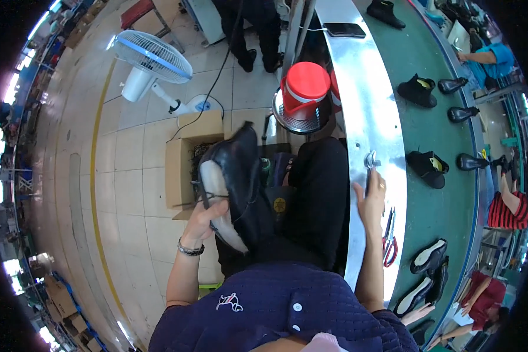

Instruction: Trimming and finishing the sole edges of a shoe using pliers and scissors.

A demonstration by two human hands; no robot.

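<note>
My left hand (204, 220) is closed round the side of a black shoe (239, 167), which I hold tilted over my lap. Its pale, whitish underside (215, 182) faces left, and dark laces or cords hang by my fingers. Over on the metal bench, my right hand (371, 199) has its fingers at a small tool (372, 159) with a shiny metal head and a dark handle. The thumb is on the handle's left side; the hand partly hides the handle, and I cannot make out the tool's kind. Red-handled scissors (389, 246) lie beside my right forearm.
A phone (344, 30) lies at the bench's far end. Beyond the bench, a green conveyor (419, 211) carries several black shoes. An open cardboard box (176, 170), a white fan (152, 58) and a red-lidded container (307, 82) stand ahead. Other people are around.
</note>
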